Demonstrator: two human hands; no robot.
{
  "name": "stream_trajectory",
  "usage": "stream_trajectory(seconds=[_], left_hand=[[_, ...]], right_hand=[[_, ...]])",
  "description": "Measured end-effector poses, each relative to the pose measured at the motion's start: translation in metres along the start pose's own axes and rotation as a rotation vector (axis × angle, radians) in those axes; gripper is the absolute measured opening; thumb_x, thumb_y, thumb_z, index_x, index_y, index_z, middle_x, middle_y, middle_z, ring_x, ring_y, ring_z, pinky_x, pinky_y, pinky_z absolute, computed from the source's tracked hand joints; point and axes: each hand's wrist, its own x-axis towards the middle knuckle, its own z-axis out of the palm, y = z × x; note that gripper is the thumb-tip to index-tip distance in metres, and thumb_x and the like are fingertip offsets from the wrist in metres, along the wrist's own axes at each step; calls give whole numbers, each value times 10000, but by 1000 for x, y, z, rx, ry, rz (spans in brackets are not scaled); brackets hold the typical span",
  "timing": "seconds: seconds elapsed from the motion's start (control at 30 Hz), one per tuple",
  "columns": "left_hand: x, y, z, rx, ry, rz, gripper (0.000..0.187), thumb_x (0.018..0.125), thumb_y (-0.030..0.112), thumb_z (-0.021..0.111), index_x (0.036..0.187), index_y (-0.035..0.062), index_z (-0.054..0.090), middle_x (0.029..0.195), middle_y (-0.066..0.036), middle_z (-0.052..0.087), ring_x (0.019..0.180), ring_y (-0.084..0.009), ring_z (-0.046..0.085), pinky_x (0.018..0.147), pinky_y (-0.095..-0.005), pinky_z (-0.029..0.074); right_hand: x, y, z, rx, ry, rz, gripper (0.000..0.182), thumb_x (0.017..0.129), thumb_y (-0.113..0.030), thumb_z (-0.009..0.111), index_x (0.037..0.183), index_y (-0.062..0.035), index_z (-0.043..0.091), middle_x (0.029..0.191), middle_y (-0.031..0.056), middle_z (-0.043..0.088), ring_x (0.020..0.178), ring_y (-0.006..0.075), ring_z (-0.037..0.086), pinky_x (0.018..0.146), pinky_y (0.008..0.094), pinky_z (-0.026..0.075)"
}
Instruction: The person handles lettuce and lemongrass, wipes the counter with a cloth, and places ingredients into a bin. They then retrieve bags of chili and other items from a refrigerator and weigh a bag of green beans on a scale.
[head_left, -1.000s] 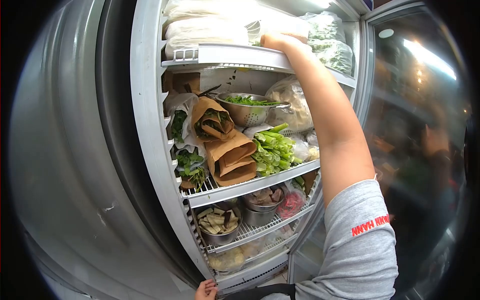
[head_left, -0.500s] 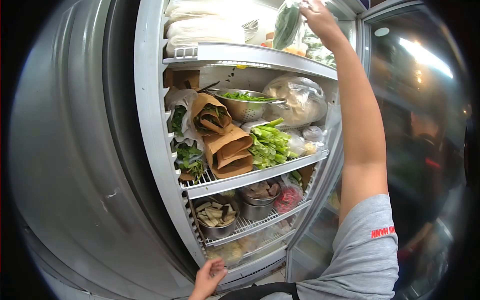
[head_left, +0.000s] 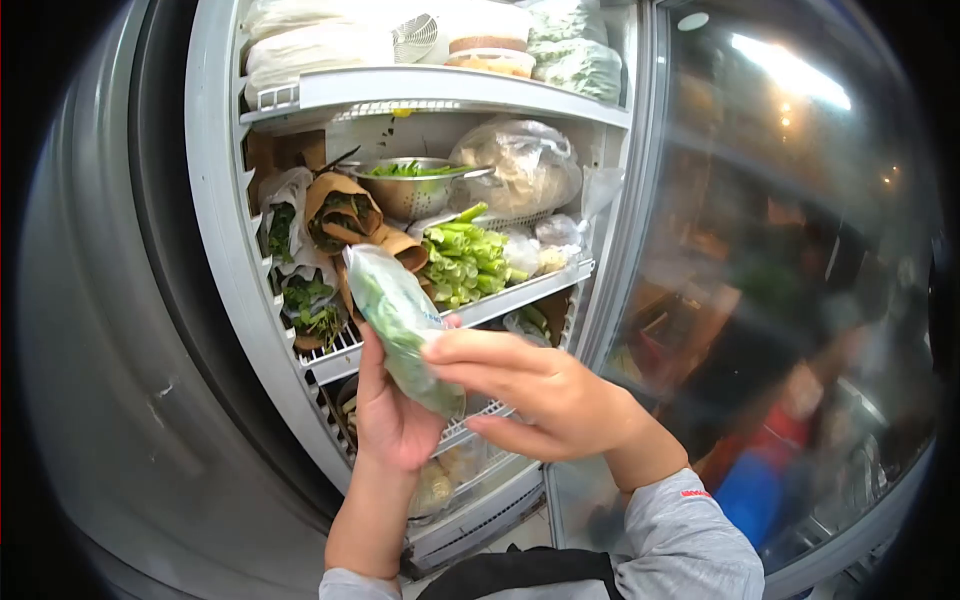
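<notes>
A clear plastic bag of green leaves [head_left: 393,325] is held in front of the middle shelves of an open fridge. My left hand [head_left: 398,420] is wrapped round it from behind and below. On its right side, my right hand [head_left: 545,395] touches the bag with outstretched fingers. Behind the bag are brown paper bundles [head_left: 343,212] and a bunch of cut green stalks [head_left: 465,262]. The lower shelves are partly hidden by my hands.
A steel colander of greens [head_left: 410,190] and a large plastic bag [head_left: 520,170] stand on the middle shelf. White bags [head_left: 320,50] lie above. The glass door [head_left: 740,300] stands open at right, with blurred reflections.
My right hand has come down from the top shelf with the bag of greens. My left hand has risen and now holds the bag. The view has shifted to the right.
</notes>
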Motion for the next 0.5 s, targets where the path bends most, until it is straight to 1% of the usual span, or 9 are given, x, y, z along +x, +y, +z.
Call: stream_trajectory(seconds=[0.07, 0.1, 0.17, 0.23, 0.3, 0.33, 0.37, 0.43, 0.5], left_hand=[[1, -2, -6, 186, 56, 98, 582, 867, 407, 566, 1281, 27, 416, 1278, -131, 490, 1157, -240, 495, 999, -419, 383], [0, -6, 2, 228, 63, 114, 590, 814, 298, 661, 1283, 43, 410, 1240, -114, 512, 1140, -229, 502, 979, -389, 401], [-1, -19, 13, 375, 29, 237, 622, 773, 212, 707, 1289, 73, 388, 1194, -78, 526, 1115, -205, 510, 963, -357, 407], [2, -25, 17, 434, -25, 269, 642, 752, 137, 723, 1282, 84, 363, 1180, -61, 519, 1099, -188, 509, 951, -347, 410], [2, -26, 27, 441, -62, 277, 659, 734, 48, 731, 1261, 87, 336, 1174, -51, 502, 1082, -171, 505, 929, -341, 419], [4, -25, 26, 467, -66, 297, 658, 741, 50, 728, 1262, 86, 327, 1171, -52, 501, 1077, -168, 507, 924, -333, 419], [6, -25, 24, 495, -70, 315, 658, 747, 52, 726, 1262, 86, 319, 1169, -53, 501, 1072, -165, 508, 920, -324, 419], [12, -26, 20, 492, -55, 331, 624, 764, 98, 729, 1252, 76, 342, 1137, -56, 523, 1048, -156, 521, 905, -311, 424], [19, -19, 15, 492, -80, 226, 597, 764, 122, 734, 1236, 72, 372, 1119, -58, 538, 1030, -156, 532, 894, -311, 429]], right_hand=[[-15, 5, -5, 83, 91, 26, 444, 728, -54, 675, 1133, 46, 522, 1264, 217, 454, 1208, 346, 440, 1012, 421, 363], [-24, 12, 9, 215, 237, 61, 611, 717, -141, 738, 1220, 32, 437, 1314, 212, 386, 1236, 331, 399, 999, 416, 356], [-26, 19, 27, 184, 340, 47, 688, 720, -172, 753, 1263, 28, 382, 1337, 206, 343, 1244, 300, 379, 998, 401, 347], [-35, 32, 46, 137, 512, 34, 740, 732, -216, 762, 1291, 31, 345, 1311, 174, 380, 1211, 243, 403, 989, 362, 337], [-39, 35, 44, 272, 511, 145, 707, 751, -185, 747, 1301, 16, 351, 1287, 154, 430, 1201, 228, 421, 990, 354, 341], [-41, 36, 43, 339, 511, 201, 692, 760, -169, 739, 1306, 9, 354, 1274, 143, 455, 1196, 221, 431, 990, 351, 342], [-44, 38, 44, 442, 543, 259, 621, 813, -168, 687, 1308, 9, 356, 1233, 105, 488, 1149, 170, 451, 972, 325, 351], [-47, 44, 44, 706, 577, 322, 580, 843, -189, 652, 1307, 4, 361, 1230, 93, 483, 1134, 154, 451, 963, 314, 352], [-48, 52, 44, 849, 580, 338, 544, 886, -219, 594, 1323, -9, 346, 1246, 87, 478, 1137, 146, 456, 966, 310, 347]])
